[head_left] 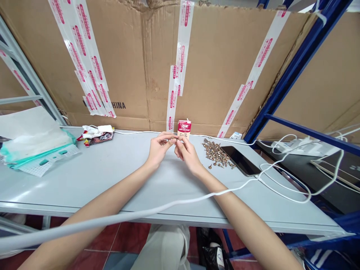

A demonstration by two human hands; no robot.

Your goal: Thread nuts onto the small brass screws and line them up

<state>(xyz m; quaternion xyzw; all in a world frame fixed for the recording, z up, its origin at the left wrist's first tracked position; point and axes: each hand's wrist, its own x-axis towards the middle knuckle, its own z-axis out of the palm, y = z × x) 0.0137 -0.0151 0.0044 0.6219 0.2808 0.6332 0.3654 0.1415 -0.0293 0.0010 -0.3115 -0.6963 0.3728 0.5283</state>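
A: Hand state?
B: L hand & R hand both narrow, fingertips meeting on sm. brassy bit; exact type can't tell.
A: Pile pos.?
B: Brassy tacks on worktop, R of both hands, R hand nearer. Long axis far-L to near-R, approx. parallel to phone just beside.
A: Text?
B: Cardboard: "HINA", preceding ltrs under tape. Red/cream box behind hands: chars unreadable.
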